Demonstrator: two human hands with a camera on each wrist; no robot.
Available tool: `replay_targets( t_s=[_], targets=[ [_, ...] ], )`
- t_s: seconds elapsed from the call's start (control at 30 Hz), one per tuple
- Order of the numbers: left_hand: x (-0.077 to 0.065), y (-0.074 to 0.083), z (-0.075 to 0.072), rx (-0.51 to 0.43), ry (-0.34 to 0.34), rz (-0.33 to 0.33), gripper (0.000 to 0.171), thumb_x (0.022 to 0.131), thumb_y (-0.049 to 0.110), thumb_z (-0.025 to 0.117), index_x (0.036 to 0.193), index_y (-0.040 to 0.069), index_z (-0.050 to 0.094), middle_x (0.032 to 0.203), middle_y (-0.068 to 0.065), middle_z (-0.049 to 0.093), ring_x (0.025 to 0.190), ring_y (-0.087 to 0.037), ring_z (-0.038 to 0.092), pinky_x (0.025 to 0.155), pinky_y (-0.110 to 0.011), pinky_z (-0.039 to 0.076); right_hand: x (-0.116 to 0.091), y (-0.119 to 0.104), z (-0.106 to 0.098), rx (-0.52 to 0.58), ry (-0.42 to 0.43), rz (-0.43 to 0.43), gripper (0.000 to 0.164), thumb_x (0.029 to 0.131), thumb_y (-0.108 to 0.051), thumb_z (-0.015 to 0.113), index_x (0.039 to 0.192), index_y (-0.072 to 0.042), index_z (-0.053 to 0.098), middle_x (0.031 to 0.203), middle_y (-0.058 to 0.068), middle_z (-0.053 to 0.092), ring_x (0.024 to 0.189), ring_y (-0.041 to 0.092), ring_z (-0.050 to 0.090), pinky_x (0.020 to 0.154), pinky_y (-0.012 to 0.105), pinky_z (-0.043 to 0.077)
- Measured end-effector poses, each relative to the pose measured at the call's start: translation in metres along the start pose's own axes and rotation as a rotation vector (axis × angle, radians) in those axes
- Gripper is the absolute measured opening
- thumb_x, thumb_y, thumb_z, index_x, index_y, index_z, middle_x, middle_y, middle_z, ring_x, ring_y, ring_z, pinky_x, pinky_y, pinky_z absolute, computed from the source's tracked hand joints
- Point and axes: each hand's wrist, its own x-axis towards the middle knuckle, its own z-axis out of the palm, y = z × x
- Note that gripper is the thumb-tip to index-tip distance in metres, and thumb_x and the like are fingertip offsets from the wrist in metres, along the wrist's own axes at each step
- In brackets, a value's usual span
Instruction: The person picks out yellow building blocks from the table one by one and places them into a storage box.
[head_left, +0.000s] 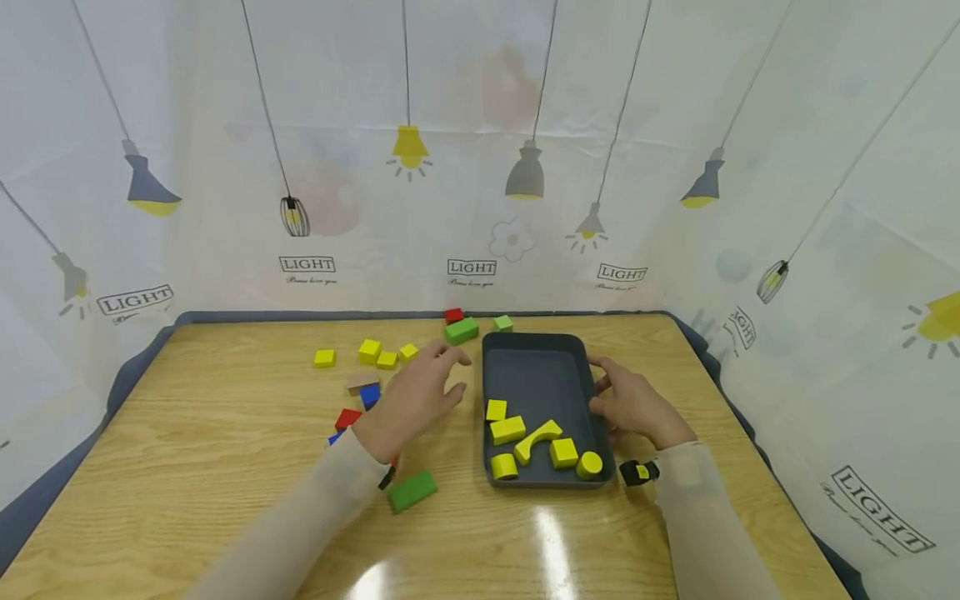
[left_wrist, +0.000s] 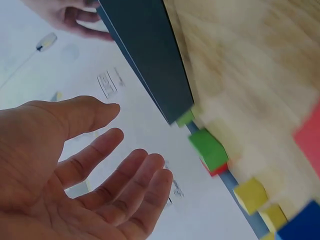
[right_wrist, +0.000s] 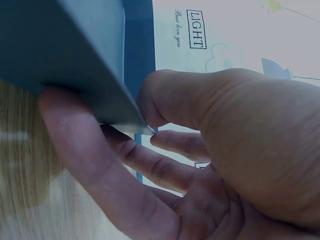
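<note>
A dark grey tray (head_left: pixel 536 367) lies on the table with several yellow blocks in its near half, among them an arch (head_left: pixel 538 442), a cube (head_left: pixel 563 453) and a cylinder (head_left: pixel 589 465). My right hand (head_left: pixel 633 404) holds the tray's right side, thumb at the rim and fingers against the outer wall in the right wrist view. To the left of the tray my left hand (head_left: pixel 420 396) hovers with nothing in it, fingers loosely spread, as the left wrist view confirms. Behind and beside it lie yellow blocks (head_left: pixel 369 352), a blue block (head_left: pixel 370 396) and a red block (head_left: pixel 347 419).
Beyond the tray's far left corner sit a green block (head_left: pixel 461 331), a red block (head_left: pixel 453 316) and a light green block (head_left: pixel 503 323). A green rectangular block (head_left: pixel 412 492) lies near my left forearm. A lamp-patterned cloth (head_left: pixel 390 225) stands behind the wooden table (head_left: pixel 195 467).
</note>
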Motion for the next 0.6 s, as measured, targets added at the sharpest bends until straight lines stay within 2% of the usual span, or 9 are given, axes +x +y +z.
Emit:
replay_targets(
  t_s=[0.23, 0.5, 0.6],
  targets=[
    [-0.007, -0.024, -0.021, 0.052, 0.045, -0.036, 0.036, 0.091, 0.022, 0.076, 0.124, 0.017, 0.063, 0.118, -0.006, 0.055, 0.084, -0.018, 0.053, 0.065, -0.027, 0.051, 0.001, -0.004, 0.001, -0.012, -0.002, 0.022, 0.077, 0.095, -0.005, 0.062, 0.159, -0.023, 0.024, 0.135, 0.022, 0.049, 0.068, 0.029, 0.064, 0.054, 0.039, 0.058],
    [-0.017, -0.058, -0.041, 0.07, 0.072, -0.089, 0.035, 0.091, 0.02, 0.075, 0.123, 0.012, 0.064, 0.116, -0.01, 0.056, 0.079, -0.02, 0.055, 0.065, -0.033, 0.051, 0.002, -0.004, 0.001, -0.026, 0.007, 0.039, 0.077, 0.095, -0.006, 0.063, 0.159, -0.023, 0.024, 0.135, 0.021, 0.049, 0.068, 0.029, 0.063, 0.055, 0.039, 0.058],
    [-0.021, -0.073, -0.049, 0.065, 0.071, -0.122, 0.036, 0.091, 0.02, 0.075, 0.124, 0.011, 0.064, 0.118, -0.012, 0.056, 0.074, -0.022, 0.055, 0.059, -0.032, 0.051, 0.002, -0.003, 0.001, -0.018, 0.009, 0.036, 0.078, 0.094, -0.005, 0.063, 0.159, -0.024, 0.024, 0.134, 0.021, 0.05, 0.066, 0.03, 0.063, 0.054, 0.039, 0.058]
  ],
)
